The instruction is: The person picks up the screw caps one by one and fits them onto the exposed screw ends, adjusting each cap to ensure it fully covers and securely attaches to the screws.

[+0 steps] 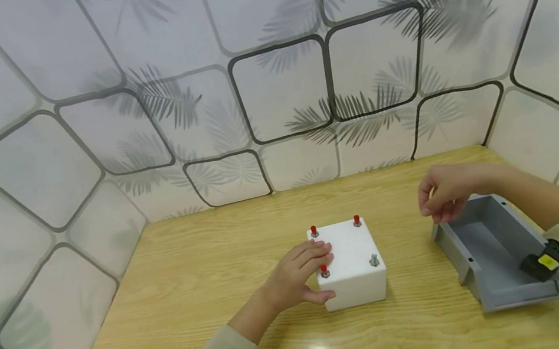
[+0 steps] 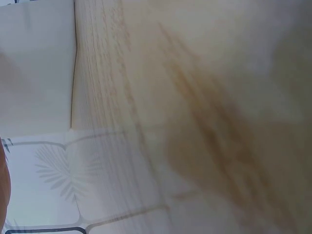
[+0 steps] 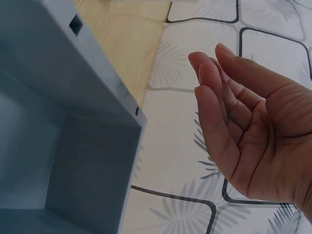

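Observation:
A white box (image 1: 350,254) sits on the table, with metal studs at its top corners. Three studs carry red caps (image 1: 357,220); the front right stud (image 1: 374,260) shows bare metal. My left hand (image 1: 294,277) holds the box at its left side, fingers over the top and thumb against the front face. In the left wrist view, the box's white side (image 2: 36,68) fills the upper left. My right hand (image 1: 445,193) hovers over the far end of a grey bin (image 1: 510,291). Its fingers (image 3: 212,117) curl loosely, with nothing visible between them and the thumb.
The wooden table (image 1: 205,256) meets a patterned backdrop (image 1: 299,160) at the back and on both sides. The grey bin stands right of the box, beneath the right forearm. Black wrist cameras (image 1: 544,262) are strapped to the arms.

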`<state>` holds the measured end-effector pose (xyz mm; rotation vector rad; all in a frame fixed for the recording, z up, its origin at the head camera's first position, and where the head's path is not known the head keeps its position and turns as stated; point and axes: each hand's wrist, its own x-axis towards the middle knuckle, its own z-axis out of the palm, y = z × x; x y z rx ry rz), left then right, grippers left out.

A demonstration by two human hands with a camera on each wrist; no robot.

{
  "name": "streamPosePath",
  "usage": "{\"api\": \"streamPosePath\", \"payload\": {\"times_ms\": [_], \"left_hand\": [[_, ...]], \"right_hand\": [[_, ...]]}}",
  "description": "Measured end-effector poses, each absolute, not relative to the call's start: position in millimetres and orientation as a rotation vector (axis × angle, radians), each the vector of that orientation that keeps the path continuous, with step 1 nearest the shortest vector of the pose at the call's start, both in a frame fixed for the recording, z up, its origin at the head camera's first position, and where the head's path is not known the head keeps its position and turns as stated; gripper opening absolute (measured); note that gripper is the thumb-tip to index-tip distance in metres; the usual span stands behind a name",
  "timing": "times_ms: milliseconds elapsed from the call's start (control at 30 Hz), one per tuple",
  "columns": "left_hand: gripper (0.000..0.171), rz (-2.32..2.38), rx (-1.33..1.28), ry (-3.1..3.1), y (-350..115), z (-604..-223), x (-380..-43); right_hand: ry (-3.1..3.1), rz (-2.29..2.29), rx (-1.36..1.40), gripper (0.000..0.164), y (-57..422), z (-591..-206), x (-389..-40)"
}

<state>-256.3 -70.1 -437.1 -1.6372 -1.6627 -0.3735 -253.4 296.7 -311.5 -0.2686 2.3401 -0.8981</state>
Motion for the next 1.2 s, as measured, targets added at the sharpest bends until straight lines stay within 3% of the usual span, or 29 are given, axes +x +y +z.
{"api": "streamPosePath", "payload": {"times_ms": [1200], "left_hand": [[0.069,-0.376,-1.639,-1.675,-70.2,-439.9,-259.2]], "right_hand": [[2.315,-0.848,-0.200,0.011,336.9,-316.7,-239.4]]}}
